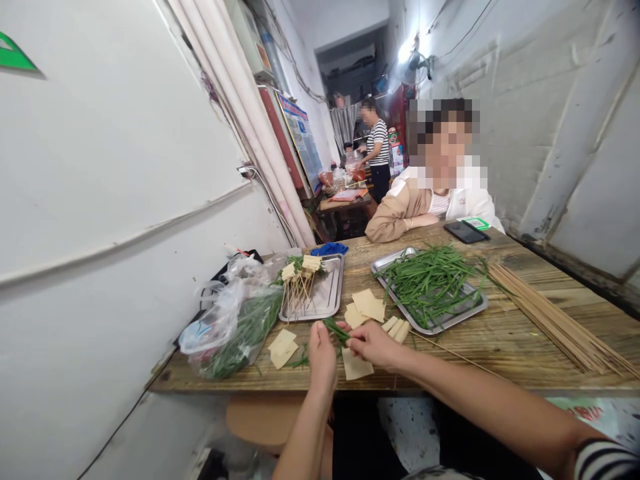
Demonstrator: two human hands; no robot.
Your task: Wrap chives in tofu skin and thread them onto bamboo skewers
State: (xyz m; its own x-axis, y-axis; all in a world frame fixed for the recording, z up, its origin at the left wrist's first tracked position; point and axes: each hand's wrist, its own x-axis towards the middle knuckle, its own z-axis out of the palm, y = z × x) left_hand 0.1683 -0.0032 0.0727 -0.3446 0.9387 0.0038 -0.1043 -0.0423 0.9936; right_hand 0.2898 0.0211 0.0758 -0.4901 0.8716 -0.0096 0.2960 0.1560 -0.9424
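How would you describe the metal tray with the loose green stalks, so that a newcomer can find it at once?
On the wooden table, find the bundle of thin sticks at the right. Just left of it sits a metal tray heaped with loose green stalks. The other tray, farther left, carries pale skewered pieces instead.

No words, brands or numbers can be read from the head view. Lettering too small or blurred to make out stands on the blue-headed wall poster [301, 133] near twelve o'clock, on the red-and-green notices [396, 155] between one and two, and as a small mark [462, 201] on the seated person's jacket [397, 215] toward three. A green-edged card [475, 223] at three bears an unreadable pattern, the green sign [16, 55] at ten is cut off, and red print [586, 412] at four is illegible.
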